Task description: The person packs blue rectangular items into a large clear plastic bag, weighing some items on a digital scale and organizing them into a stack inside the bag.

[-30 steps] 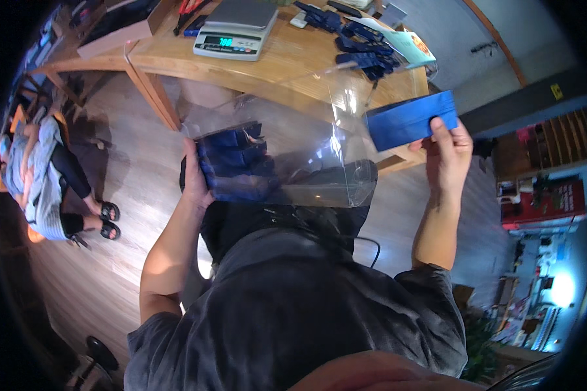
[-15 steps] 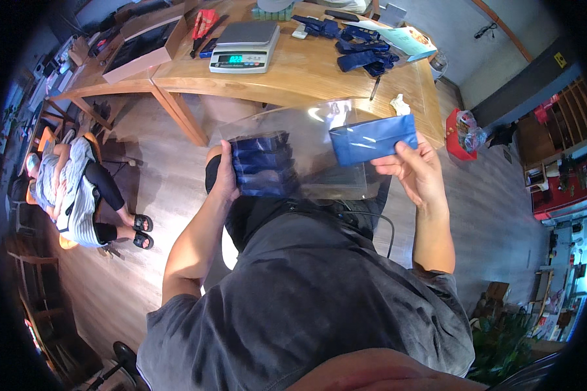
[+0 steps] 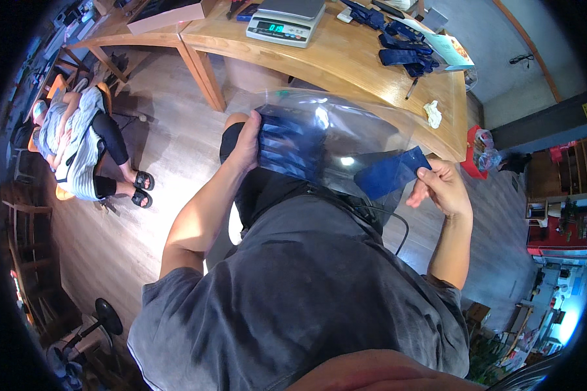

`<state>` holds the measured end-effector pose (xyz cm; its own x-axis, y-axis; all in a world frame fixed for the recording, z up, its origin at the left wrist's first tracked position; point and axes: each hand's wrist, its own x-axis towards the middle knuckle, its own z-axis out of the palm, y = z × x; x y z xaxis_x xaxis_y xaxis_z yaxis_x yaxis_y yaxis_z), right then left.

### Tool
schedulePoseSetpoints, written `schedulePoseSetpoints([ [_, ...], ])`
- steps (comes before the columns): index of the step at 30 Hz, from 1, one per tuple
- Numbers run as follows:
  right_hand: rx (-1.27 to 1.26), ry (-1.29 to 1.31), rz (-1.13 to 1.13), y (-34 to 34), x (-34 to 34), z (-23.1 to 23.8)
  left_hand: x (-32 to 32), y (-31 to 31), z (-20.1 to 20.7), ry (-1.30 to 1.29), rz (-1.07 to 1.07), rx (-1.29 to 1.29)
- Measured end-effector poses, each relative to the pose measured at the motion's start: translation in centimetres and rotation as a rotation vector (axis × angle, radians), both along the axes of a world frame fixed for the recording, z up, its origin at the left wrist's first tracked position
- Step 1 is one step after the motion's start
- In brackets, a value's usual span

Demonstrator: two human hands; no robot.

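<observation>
Over my lap, a large clear plastic bag (image 3: 365,124) stretches between my hands. Its left end is gripped by my left hand (image 3: 246,140), thumb on top, where a stack of several dark blue packets (image 3: 290,146) lies inside the bag. At the bag's right end, my right hand (image 3: 447,186) pinches one flat blue packet (image 3: 388,174) by its right edge, between thumb and fingers. That packet slants, its right end higher. Its left part overlaps the bag; whether it is inside the film or in front, I cannot tell.
Ahead is a wooden table (image 3: 346,68) with a digital scale (image 3: 285,23), more blue packets (image 3: 407,49), a pen (image 3: 411,88) and crumpled tissue (image 3: 432,114). A red bin (image 3: 474,153) stands beyond its right end. A seated person (image 3: 78,137) is at left; a black cable (image 3: 401,241) hangs beside me.
The blue packet in my right hand has come down and tilted against the bag's right end. The whole view has shifted, with the table now higher in the picture.
</observation>
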<state>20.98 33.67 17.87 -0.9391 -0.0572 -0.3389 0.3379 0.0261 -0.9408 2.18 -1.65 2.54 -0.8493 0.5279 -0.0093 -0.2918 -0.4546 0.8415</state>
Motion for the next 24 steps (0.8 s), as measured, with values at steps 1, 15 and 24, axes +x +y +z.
schedulePoseSetpoints([
  [1, 0.016, 0.008, -0.004, -0.3, 0.1, 0.2, 0.1, 0.1, 0.1, 0.009, 0.022, -0.001],
  [15, -0.220, 0.267, -0.135, -2.9, 0.8, 0.0, 0.1, 0.3, 0.1, -0.072, -0.018, 0.011],
  [24, -0.560, 0.137, -0.093, -1.8, 1.1, 0.5, 0.0, 0.0, -0.2, -0.019, -0.063, -0.013],
])
